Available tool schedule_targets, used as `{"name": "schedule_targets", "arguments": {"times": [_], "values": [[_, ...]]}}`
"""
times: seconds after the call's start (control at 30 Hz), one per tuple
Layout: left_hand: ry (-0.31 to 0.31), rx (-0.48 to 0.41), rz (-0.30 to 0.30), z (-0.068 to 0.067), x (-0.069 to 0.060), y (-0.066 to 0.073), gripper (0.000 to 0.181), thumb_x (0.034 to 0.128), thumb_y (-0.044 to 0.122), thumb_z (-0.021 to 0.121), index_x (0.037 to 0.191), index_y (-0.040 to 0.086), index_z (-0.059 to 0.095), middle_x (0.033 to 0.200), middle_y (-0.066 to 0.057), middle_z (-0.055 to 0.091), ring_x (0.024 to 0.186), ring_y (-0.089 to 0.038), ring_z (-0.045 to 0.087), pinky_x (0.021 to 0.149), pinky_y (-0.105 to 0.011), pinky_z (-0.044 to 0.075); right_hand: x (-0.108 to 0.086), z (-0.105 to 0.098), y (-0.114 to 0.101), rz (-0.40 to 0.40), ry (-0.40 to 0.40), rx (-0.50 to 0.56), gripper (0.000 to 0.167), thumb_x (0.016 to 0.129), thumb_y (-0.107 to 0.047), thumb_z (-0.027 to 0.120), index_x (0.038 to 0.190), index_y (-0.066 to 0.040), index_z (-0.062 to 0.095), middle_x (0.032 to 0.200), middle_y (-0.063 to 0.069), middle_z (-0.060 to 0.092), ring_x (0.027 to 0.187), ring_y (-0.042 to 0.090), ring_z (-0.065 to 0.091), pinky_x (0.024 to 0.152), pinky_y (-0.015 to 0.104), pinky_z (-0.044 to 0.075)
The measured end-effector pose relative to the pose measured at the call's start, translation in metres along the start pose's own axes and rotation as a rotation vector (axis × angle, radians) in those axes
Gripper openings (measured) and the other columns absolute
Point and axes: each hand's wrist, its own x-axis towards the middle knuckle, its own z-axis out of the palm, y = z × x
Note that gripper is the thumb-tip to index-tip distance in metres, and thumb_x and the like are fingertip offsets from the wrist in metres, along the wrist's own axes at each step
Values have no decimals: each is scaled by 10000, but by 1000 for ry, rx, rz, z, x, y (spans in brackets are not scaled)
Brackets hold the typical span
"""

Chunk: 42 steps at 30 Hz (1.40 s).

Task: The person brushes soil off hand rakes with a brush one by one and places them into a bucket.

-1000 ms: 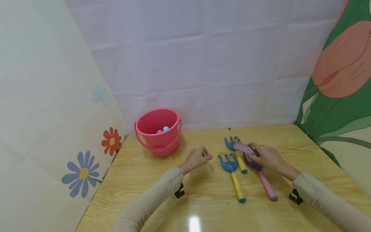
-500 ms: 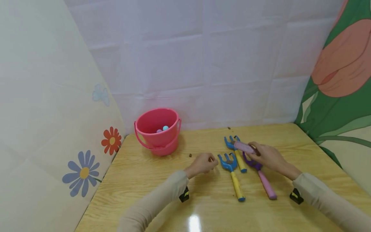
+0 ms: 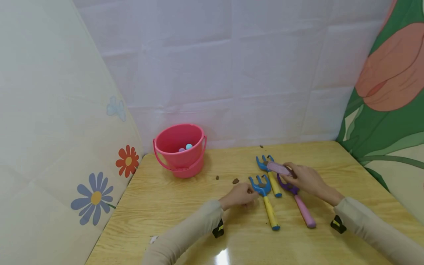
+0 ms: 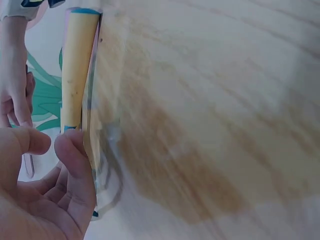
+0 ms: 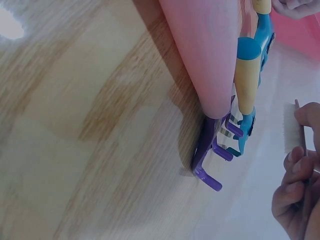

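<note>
My right hand (image 3: 306, 179) holds a brush (image 3: 279, 168) with a pinkish-purple back above the tools. Its pale bristles show in the right wrist view. A hand rake with purple tines (image 3: 289, 187) and a pink handle lies under that hand. Left of it lie two blue hand rakes with yellow handles, a near one (image 3: 271, 213) and a far one (image 3: 274, 184). Brown lumps sit at the tines. My left hand (image 3: 239, 195) is beside the near rake's head, fingers loosely curled. In the left wrist view its thumb and forefinger are apart with nothing between them.
A pink bucket (image 3: 180, 158) with small balls inside stands at the back left. Small brown bits (image 3: 235, 180) are scattered on the wooden table (image 3: 185, 217). A white cloth (image 3: 232, 73) hangs behind, with patterned cloths at the sides.
My left hand has moved right and nearer to me, up to the near blue rake, uncovering brown bits on the table. My right hand and the brush have hardly moved.
</note>
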Motion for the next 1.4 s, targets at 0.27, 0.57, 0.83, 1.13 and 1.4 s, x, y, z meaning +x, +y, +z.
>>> {"name": "schedule_targets", "arguments": {"times": [0.27, 0.57, 0.83, 1.13, 1.4], "values": [[-13, -22, -14, 9, -2, 0, 179, 974, 196, 619, 914, 35, 668, 692, -14, 659, 517, -128, 601, 490, -259, 525, 0, 1, -1, -5, 10, 7, 445, 915, -273, 713, 1208, 42, 602, 715, -44, 580, 569, 73, 488, 502, 293, 413], [-20, -36, -46, 20, -1, 5, 254, 972, 218, 620, 820, 30, 700, 659, -12, 662, 509, -115, 602, 486, -248, 520, 1, 3, 0, 0, 2, 1, 452, 912, -269, 711, 1222, 40, 595, 741, -18, 604, 588, 91, 509, 509, 312, 427], [28, -10, -75, 30, 0, 7, 340, 953, 293, 635, 706, 67, 695, 610, 21, 650, 464, -99, 591, 457, -243, 505, 1, 3, -1, -10, 10, -3, 436, 905, -251, 716, 1212, 37, 602, 711, -40, 580, 564, 82, 481, 498, 303, 409], [60, 41, -91, 38, 1, 12, 455, 948, 377, 632, 592, 99, 685, 511, 43, 613, 406, -89, 573, 425, -240, 485, 3, 2, -3, -6, -6, 1, 435, 914, -253, 708, 1225, 29, 594, 706, -50, 575, 564, 79, 485, 498, 306, 414], [81, 118, -142, 44, 3, 18, 506, 931, 439, 640, 537, 122, 653, 458, 45, 579, 377, -80, 557, 404, -226, 447, 5, 3, -3, -4, -17, -2, 445, 919, -269, 704, 1222, 35, 588, 674, -69, 539, 543, 76, 458, 481, 290, 389]]}}
